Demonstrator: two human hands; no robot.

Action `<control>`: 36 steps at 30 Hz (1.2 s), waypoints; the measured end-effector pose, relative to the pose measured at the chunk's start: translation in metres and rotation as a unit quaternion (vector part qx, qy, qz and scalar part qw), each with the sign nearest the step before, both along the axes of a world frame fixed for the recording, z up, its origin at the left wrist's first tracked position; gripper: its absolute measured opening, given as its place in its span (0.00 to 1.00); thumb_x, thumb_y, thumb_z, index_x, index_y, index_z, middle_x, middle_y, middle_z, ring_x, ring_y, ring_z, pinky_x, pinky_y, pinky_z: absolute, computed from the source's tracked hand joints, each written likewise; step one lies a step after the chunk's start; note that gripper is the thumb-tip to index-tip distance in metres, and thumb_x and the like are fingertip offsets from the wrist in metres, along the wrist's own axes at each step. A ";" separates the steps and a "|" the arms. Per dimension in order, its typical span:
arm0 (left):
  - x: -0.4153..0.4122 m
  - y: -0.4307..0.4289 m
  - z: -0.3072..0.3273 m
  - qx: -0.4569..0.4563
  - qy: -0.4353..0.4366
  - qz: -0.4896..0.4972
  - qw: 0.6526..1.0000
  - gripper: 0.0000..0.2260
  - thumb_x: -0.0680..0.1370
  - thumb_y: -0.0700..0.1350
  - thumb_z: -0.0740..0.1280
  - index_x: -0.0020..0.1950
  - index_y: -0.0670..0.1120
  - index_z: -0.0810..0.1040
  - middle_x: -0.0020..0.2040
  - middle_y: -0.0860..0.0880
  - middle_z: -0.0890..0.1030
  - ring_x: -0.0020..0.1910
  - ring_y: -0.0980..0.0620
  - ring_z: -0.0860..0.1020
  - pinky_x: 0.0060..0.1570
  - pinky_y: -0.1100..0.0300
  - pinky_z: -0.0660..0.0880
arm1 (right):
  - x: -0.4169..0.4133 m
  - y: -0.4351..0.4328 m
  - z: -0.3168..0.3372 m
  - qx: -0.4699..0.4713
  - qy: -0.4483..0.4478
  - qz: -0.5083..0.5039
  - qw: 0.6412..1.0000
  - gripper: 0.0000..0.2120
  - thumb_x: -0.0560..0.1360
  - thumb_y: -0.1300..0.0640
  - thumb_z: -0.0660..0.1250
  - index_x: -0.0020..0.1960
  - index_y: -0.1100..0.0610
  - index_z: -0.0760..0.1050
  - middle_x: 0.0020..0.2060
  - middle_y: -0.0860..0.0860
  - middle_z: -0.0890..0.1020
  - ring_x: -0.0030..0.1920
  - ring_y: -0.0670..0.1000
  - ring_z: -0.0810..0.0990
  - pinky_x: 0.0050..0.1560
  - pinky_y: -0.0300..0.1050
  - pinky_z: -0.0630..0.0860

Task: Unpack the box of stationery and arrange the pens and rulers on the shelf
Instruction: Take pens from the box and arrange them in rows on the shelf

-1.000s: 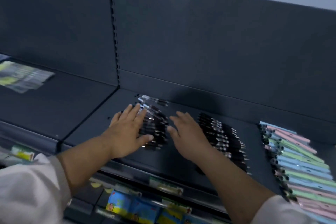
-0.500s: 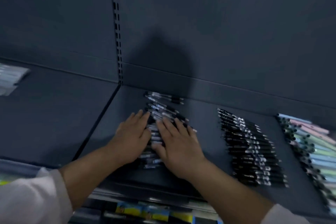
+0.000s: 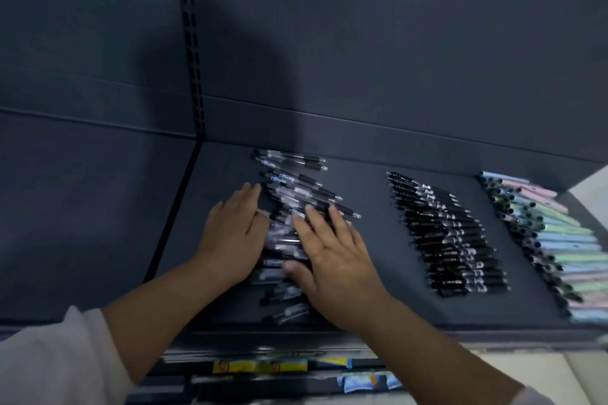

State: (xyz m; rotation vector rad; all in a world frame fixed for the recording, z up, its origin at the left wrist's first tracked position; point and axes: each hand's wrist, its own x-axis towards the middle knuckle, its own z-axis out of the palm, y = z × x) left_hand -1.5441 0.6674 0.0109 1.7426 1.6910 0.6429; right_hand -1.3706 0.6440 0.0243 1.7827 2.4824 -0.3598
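Right hand (image 3: 332,268) now atop the clear pens (image 3: 296,189) beside left hand (image 3: 230,240), both hands' fingers (image 3: 243,202) flat, released

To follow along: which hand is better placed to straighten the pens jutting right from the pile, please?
Likely the right hand: its fingertips lie beside those pens; the left hand flanks the pile's left.

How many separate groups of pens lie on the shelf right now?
3. Clear-barrelled pens at left, touched by the left hand and right hand; black pens in the middle; pastel pens at right, cut by the frame edge, so more may be hidden.
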 end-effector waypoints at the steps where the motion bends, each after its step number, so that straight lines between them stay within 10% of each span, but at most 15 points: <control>1: 0.003 -0.001 -0.001 -0.004 0.022 -0.014 1.000 0.23 0.83 0.49 0.48 0.78 0.49 0.49 0.79 0.51 0.49 0.77 0.54 0.45 0.74 0.58 0.42 | 0.001 0.000 0.000 -0.001 -0.003 0.002 1.000 0.42 0.65 0.29 0.29 0.77 0.42 0.37 0.77 0.42 0.38 0.75 0.50 0.31 0.75 0.55 0.35; 7: 0.007 -0.009 0.002 -0.013 0.091 0.006 0.996 0.25 0.82 0.54 0.44 0.78 0.48 0.52 0.77 0.51 0.57 0.75 0.50 0.52 0.72 0.54 0.48 | -0.003 -0.007 -0.002 0.024 -0.037 -0.063 0.997 0.44 0.65 0.28 0.28 0.77 0.44 0.38 0.78 0.46 0.45 0.77 0.54 0.44 0.73 0.56 0.44; 17: 0.022 -0.011 0.005 0.002 -0.039 0.026 0.999 0.23 0.83 0.49 0.50 0.78 0.47 0.53 0.78 0.48 0.55 0.76 0.51 0.51 0.73 0.56 0.47 | -0.008 0.013 0.004 -0.015 0.016 0.013 1.000 0.35 0.75 0.30 0.42 0.78 0.45 0.46 0.78 0.44 0.48 0.77 0.50 0.45 0.74 0.50 0.42; 24: 0.015 -0.016 -0.002 0.030 -0.102 0.033 0.994 0.22 0.83 0.48 0.50 0.78 0.48 0.54 0.78 0.52 0.52 0.76 0.56 0.49 0.71 0.64 0.45 | 0.021 0.009 -0.003 0.039 0.213 -0.256 0.942 0.28 0.80 0.41 0.51 0.76 0.54 0.59 0.77 0.50 0.56 0.76 0.51 0.54 0.74 0.46 0.54; 36: 0.012 -0.005 0.000 0.062 -0.131 0.072 0.987 0.20 0.82 0.49 0.52 0.74 0.45 0.64 0.74 0.49 0.63 0.74 0.53 0.58 0.71 0.62 0.52 | 0.019 0.012 -0.005 0.054 0.294 -0.292 0.909 0.26 0.81 0.47 0.56 0.75 0.58 0.60 0.75 0.53 0.59 0.76 0.50 0.55 0.75 0.45 0.54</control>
